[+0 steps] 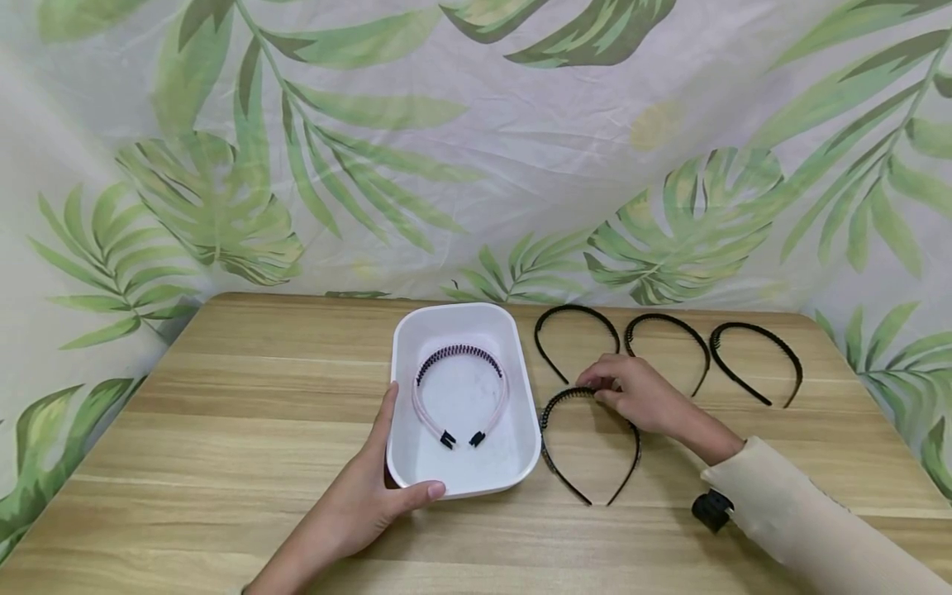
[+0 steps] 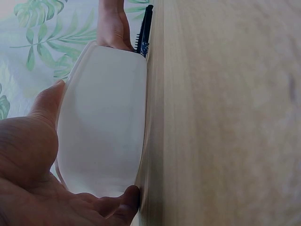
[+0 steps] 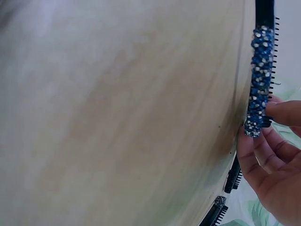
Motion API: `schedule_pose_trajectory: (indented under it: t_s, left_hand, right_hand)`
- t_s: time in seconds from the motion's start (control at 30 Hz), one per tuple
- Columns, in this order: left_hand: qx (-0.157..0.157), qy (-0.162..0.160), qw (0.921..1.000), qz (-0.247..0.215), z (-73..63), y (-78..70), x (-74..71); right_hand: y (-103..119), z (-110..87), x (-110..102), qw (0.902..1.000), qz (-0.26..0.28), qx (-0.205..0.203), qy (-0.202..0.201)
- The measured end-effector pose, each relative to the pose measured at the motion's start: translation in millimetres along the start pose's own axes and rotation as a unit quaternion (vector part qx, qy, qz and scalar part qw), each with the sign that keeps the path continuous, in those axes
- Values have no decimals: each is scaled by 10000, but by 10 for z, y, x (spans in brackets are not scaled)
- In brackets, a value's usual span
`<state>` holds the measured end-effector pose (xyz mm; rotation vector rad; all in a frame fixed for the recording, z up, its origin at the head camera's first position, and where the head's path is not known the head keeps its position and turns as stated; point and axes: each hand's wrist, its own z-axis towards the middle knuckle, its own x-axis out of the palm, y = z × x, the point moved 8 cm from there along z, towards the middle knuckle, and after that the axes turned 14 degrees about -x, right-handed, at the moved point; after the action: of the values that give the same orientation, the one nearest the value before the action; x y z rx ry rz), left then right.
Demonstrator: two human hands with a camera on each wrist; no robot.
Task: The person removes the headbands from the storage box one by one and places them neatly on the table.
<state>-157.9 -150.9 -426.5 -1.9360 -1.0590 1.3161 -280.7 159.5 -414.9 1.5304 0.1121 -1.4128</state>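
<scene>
My left hand (image 1: 360,496) grips a white plastic tub (image 1: 530,397) by its near left corner, thumb over the near rim and fingers along the left side. Inside the tub lies a pink headband (image 1: 459,350) with a dark toothed top and black tips. Just right of the tub, my right hand (image 1: 643,395) pinches the top of a black toothed headband (image 1: 545,438). The right wrist view shows blue and silver stones covering this headband (image 3: 261,75). Its ends point toward me. In the left wrist view the tub's wall (image 2: 103,113) hides part of the right hand.
Three more black headbands lie in a row at the back right: a left one (image 1: 576,307), a middle one (image 1: 669,318) and a right one (image 1: 754,328). The wooden table (image 1: 260,413) meets a leaf-printed cloth (image 1: 521,190) behind. A black device sits at the right sleeve.
</scene>
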Motion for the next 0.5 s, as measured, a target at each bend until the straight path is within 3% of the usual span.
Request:
schedule_pose_trajectory:
  t_s: [0.5]
  left_hand:
    - [11,-20,10000,32,7,17,0]
  right_hand:
    - [18,-6,12,9997,-237,-91,-8]
